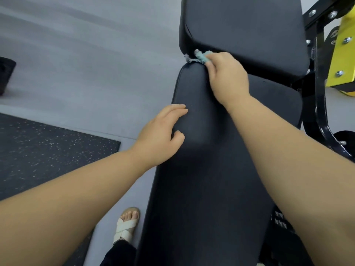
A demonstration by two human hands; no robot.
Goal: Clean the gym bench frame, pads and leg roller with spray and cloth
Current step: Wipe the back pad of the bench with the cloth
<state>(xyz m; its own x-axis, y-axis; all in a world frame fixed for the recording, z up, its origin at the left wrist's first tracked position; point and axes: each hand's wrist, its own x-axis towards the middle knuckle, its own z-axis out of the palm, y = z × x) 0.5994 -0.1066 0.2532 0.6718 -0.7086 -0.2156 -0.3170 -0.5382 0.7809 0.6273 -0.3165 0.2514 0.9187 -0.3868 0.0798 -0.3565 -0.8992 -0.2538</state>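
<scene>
1. I saw the right hand [226,73] curled tight round a teal cloth [199,57], which sat in the gap between the near pad [201,189] and the far pad [244,29].
2. The left hand [159,137] rested on the near pad's left edge, fingers loose, holding nothing.
3. The black frame [318,104] ran along the right, with a yellow plate [343,54] at the far right.
4. A speckled mat [48,154] lay on the floor at left, and a sandalled foot [126,225] stood near, just left of the pad.
</scene>
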